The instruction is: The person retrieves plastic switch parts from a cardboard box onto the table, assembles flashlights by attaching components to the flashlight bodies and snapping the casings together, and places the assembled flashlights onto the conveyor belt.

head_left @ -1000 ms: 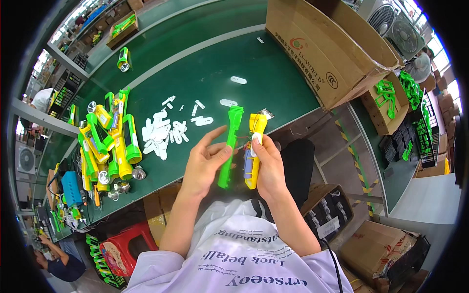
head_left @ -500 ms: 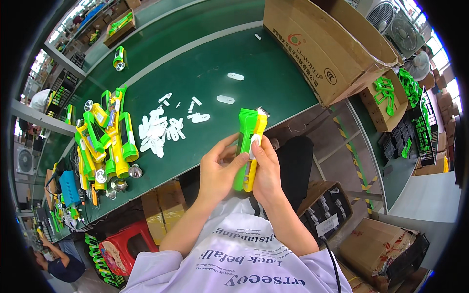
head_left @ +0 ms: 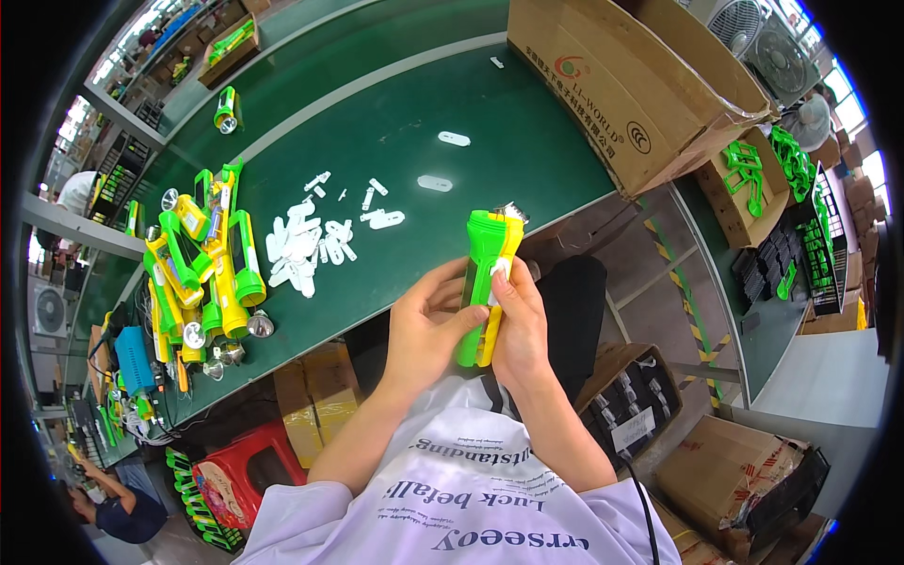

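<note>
Between my two hands is a green and yellow flashlight, its lamp end pointing away from me, above the table's near edge. My left hand wraps its green side, the thumb lying across the body. On the yellow side my right hand grips it, with the thumb pressed on a small white piece set on the body. Part of that piece is hidden under the thumb. Two white oval plates lie on the green table beyond the flashlight. A heap of white plastic pieces lies to the left.
Further left is a pile of green and yellow flashlights with loose reflectors. A large open cardboard box stands at the back right. One flashlight lies near the far left edge. A red stool is below the table.
The flashlight has turned slightly in my hands, its green side now facing up more. My right thumb has shifted over the white piece, covering more of it.
</note>
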{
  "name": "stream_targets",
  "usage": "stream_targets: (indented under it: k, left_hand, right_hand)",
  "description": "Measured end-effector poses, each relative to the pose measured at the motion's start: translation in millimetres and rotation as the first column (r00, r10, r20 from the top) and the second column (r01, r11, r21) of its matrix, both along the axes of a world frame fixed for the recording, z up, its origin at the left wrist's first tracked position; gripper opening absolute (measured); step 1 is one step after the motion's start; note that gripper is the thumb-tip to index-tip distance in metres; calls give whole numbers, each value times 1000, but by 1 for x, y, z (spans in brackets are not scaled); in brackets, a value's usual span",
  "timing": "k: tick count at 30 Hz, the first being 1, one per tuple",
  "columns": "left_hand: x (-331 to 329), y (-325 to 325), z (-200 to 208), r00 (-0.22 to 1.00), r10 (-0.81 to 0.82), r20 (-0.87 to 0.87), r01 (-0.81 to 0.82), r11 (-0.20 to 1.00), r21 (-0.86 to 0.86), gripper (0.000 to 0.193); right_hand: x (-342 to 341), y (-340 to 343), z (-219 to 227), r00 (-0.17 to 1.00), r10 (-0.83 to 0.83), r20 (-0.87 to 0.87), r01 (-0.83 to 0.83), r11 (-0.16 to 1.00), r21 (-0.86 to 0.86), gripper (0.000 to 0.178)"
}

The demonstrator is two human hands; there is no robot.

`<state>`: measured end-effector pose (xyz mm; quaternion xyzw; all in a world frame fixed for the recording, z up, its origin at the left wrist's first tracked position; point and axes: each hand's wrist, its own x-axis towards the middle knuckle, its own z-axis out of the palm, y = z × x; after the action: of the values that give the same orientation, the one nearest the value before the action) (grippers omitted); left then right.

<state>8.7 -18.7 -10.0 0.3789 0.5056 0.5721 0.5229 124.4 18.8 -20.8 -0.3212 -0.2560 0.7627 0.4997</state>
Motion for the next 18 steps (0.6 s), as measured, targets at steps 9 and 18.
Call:
stream_targets:
  k: [9, 18]
  left_hand:
    - [3, -3, -3, 997, -22, 72, 24, 1000, -21, 60]
    - [5, -3, -9, 1000, -12, 19, 12, 1000, -28, 62]
  right_hand:
    - [5, -3, 1, 1000, 13, -28, -12, 1000, 27, 30]
    - [6, -3, -4, 999, 36, 21, -37, 999, 15, 34]
